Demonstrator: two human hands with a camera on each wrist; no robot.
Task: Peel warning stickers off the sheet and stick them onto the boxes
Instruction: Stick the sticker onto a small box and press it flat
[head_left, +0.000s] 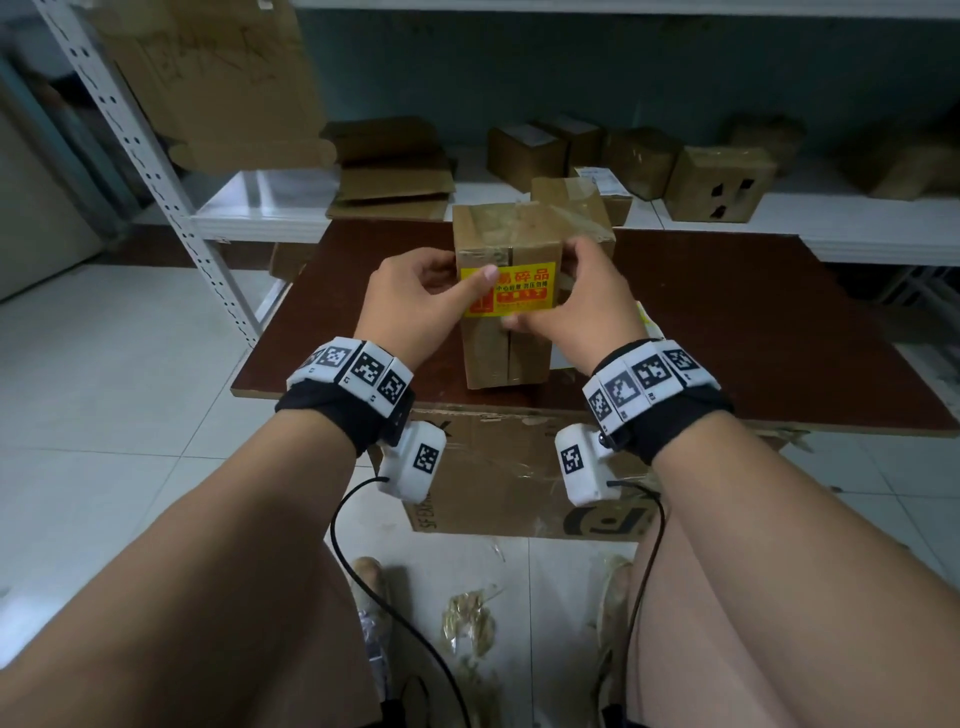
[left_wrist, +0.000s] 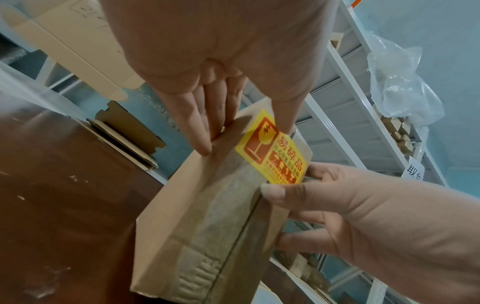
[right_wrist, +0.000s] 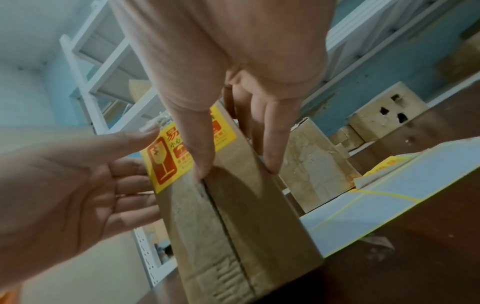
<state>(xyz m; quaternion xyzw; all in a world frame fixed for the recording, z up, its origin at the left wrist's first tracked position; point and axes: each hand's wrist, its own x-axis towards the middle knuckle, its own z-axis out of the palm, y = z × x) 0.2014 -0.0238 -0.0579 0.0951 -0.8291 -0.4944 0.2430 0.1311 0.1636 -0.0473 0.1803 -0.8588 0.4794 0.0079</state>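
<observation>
As straight-fingered left hand (head_left: 415, 296) presses the sticker (head_left: 519, 291), right hand (head_left: 587, 306) grips the box (head_left: 509, 353) by its edge.

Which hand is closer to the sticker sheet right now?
Right. The right hand holds the box beside the sheet; the left hand is across the box, farther away.

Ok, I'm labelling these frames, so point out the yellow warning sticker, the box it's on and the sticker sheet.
yellow warning sticker (head_left: 522, 291), head view, its printed middle.
box (head_left: 483, 358), head view, bare front face below the sticker.
sticker sheet (right_wrist: 415, 181), right wrist view, its pale backing.
</observation>
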